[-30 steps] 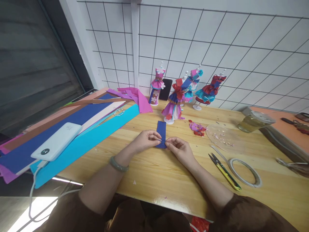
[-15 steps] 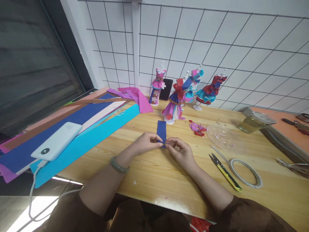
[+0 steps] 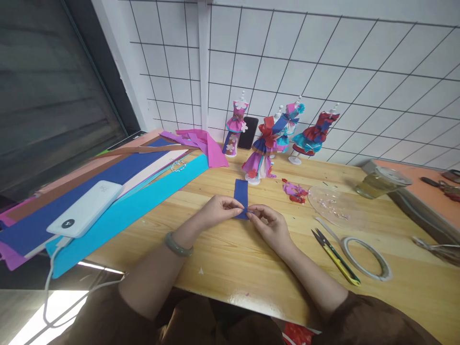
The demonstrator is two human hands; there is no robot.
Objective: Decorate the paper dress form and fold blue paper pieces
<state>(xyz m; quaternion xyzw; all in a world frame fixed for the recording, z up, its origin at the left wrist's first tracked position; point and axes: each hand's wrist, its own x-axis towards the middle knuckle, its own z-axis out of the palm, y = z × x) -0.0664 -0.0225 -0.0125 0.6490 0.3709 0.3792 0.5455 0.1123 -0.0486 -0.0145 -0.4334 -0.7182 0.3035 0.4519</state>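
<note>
A dark blue strip (image 3: pixel 241 193) lies on the wooden table, its long side pointing away from me. At its near end, my left hand (image 3: pixel 223 209) pinches a small blue piece between thumb and forefinger. My right hand (image 3: pixel 268 221) meets it from the right, thumb and fingertips closed on the same small piece. The fingertips nearly touch and partly hide what they hold. Just beyond the strip stands a small dress form (image 3: pixel 264 148) in a red, blue and pink outfit.
Coloured sheets (image 3: pixel 143 191) with a white power bank (image 3: pixel 85 208) cover the left side. Yellow-green snips (image 3: pixel 336 257), a tape roll (image 3: pixel 366 258), a clear dish of beads (image 3: pixel 332 206) and a cup (image 3: pixel 381 181) are at right. A phone (image 3: pixel 247 132) leans behind.
My fingertips have shifted slightly around the small blue piece, and less of it shows between them. The camera view has moved a little.
</note>
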